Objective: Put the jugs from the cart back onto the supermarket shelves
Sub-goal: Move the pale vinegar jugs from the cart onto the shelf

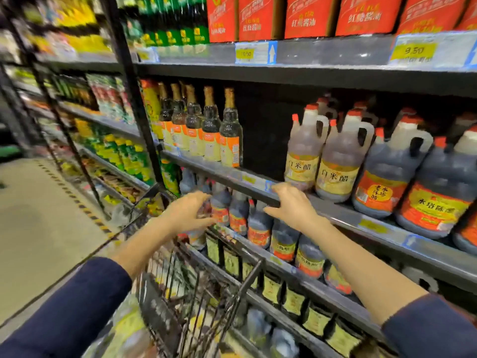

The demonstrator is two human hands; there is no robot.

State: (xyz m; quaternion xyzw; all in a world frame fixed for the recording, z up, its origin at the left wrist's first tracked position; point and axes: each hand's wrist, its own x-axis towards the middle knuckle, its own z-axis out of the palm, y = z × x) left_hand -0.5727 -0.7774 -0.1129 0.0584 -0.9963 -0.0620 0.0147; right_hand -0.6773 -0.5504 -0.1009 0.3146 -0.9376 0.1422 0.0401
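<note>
Both of my hands reach forward over the wire cart (254,273) toward the shelves, and neither holds anything. My left hand (187,211) has spread fingers next to small dark bottles (238,214) on the lower shelf. My right hand (293,205) hovers with relaxed fingers at the front edge of the middle shelf (343,215). On that shelf stand pale vinegar jugs (305,153) with yellow labels and dark vinegar jugs (436,197) with red labels. A blurred yellow-labelled container (129,329) lies in the cart.
A dark gap (263,135) lies on the middle shelf between tall glass bottles (229,135) and the pale jugs. Red cartons (309,16) fill the top shelf. A black upright post (134,94) divides the shelving. The aisle floor (38,215) opens on the left.
</note>
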